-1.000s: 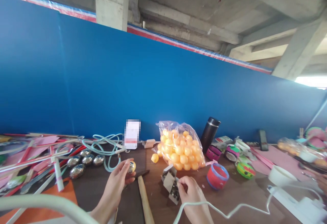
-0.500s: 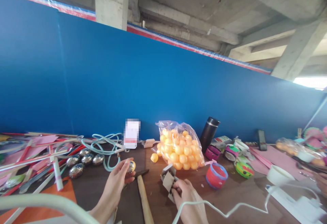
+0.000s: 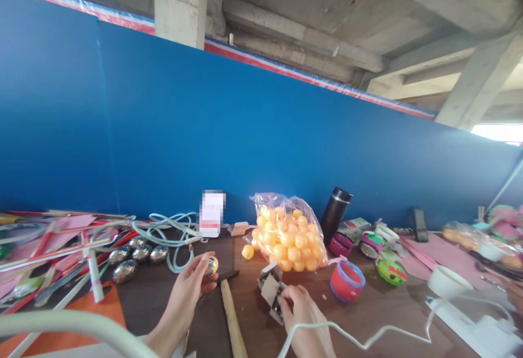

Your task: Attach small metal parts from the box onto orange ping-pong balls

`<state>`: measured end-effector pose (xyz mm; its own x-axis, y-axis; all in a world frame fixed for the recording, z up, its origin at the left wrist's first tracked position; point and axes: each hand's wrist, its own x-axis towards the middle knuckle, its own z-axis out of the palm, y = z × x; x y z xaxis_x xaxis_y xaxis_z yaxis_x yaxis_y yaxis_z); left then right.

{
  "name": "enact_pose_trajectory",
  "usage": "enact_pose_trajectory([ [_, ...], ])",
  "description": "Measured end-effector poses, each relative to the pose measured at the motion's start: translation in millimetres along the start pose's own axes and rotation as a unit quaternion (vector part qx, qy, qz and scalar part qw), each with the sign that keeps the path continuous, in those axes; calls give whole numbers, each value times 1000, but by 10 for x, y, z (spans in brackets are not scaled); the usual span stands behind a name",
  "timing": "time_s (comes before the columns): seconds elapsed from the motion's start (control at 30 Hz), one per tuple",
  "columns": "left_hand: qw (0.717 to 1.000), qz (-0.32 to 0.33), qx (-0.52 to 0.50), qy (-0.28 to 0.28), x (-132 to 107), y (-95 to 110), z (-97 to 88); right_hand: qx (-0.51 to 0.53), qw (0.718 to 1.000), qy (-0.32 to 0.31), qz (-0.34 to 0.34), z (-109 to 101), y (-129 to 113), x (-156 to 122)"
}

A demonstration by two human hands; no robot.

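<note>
My left hand (image 3: 188, 284) holds an orange table tennis ball (image 3: 214, 265) between thumb and fingers. Silvery metal covers part of the ball's near side. At the open end of a small cardboard box (image 3: 270, 292) is my right hand (image 3: 304, 314), its fingers curled together. Small shiny metal pieces (image 3: 278, 310), too small to name surely, show inside the box. Whatever sits between the right fingertips is hidden. Between the hands lies a hammer (image 3: 232, 317) with a wooden handle. Several silver-covered balls (image 3: 141, 253) rest at the left.
A clear bag of orange balls (image 3: 290, 241) stands behind the box, with a loose ball (image 3: 247, 252) beside it. A black bottle (image 3: 336, 211) and a red-and-blue tape roll (image 3: 347, 281) are right of it. A white cable (image 3: 363, 341) crosses in front. Sticks and papers crowd the left.
My right fingers have drawn back slightly from the box opening, so more of the metal pieces show. The left hand keeps its grip on the ball.
</note>
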<state>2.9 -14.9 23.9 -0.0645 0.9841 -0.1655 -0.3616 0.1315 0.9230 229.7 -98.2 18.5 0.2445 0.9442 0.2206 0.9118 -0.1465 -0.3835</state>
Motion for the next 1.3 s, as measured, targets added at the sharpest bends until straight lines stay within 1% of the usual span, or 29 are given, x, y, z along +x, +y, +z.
enact_pose_trajectory([
  [0.1, 1000, -2, 0, -1, 0, 2, 3, 3, 1000, -9, 10, 2, -1, 0],
  [0.17, 1000, 2, 4, -4, 0, 3, 2, 2, 1000, -10, 4, 28, 6, 1],
  [0.23, 1000, 4, 6, -6, 0, 2, -1, -9, 1000, -5, -2, 69, 15, 3],
  [0.37, 1000, 0, 2, -8, -1, -8, -6, -32, 999, 14, 13, 112, 20, 16],
  [0.43, 1000, 3, 1, -15, -13, -11, 4, 1, 1000, 30, -2, 83, 9, 27],
  [0.5, 999, 8, -2, -36, -42, -9, 30, 56, 997, 49, -20, 33, -12, 38],
  [0.57, 998, 10, -10, -69, -93, -4, 75, 132, 989, 60, -21, -6, -42, 44],
  [0.6, 997, 2, -14, -78, -125, -3, 102, 180, 982, 54, -10, -13, -62, 43],
  [0.67, 994, -10, -29, -105, -197, -5, 164, 285, 958, 21, 26, 3, -109, 30],
  [0.73, 989, -26, -53, -134, -271, -24, 224, 373, 926, -14, 49, 51, -167, 8],
  [0.87, 978, -82, -74, -176, -388, -113, 310, 491, 868, -50, 54, 187, -288, -41],
  [0.97, 971, -109, -80, -199, -430, -197, 333, 563, 818, -100, 63, 261, -353, -69],
  [1.07, 969, -126, -79, -198, -435, -248, 334, 615, 766, -170, 73, 265, -389, -86],
  [1.13, 969, -138, -81, -187, -428, -254, 334, 656, 717, -208, 107, 234, -403, -87],
  [1.2, 970, -145, -87, -175, -420, -246, 336, 695, 664, -221, 163, 194, -413, -79],
  [1.23, 970, -147, -90, -172, -416, -242, 338, 707, 644, -219, 193, 176, -417, -71],
  [1.27, 970, -148, -92, -171, -414, -238, 341, 713, 630, -215, 220, 160, -420, -62],
  [1.3, 970, -147, -93, -171, -412, -236, 342, 715, 622, -212, 240, 146, -424, -53],
])
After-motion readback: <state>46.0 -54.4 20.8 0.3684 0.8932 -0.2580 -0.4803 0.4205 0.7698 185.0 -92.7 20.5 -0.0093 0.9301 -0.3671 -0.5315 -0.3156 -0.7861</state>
